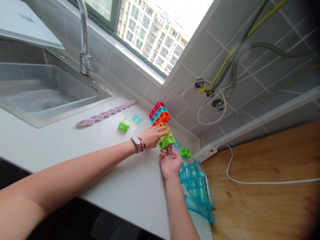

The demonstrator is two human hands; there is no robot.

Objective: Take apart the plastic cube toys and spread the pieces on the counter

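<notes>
A tower of hollow plastic toy blocks (160, 114) stands on the white counter, red, blue and orange at the top, yellow and green below. Reaching in from the left, my left hand (151, 137) lies around the yellow blocks (166, 128), fingers extended across their front; its thumb is hidden. My right hand (171, 164), palm up with bent fingers, grips the lower edge of the green blocks (166, 142) at the bottom. One loose green cube (125, 124) lies to the left, and another green cube (186, 153) is to the right of the tower.
A purple zigzag strip (107, 114) lies beside the sink (50, 90) with its faucet (85, 43). Clear blue plastic pieces (196, 186) are at the right, near a white power strip (205, 152) and its cable. Cables hang on the tiled wall (197, 63).
</notes>
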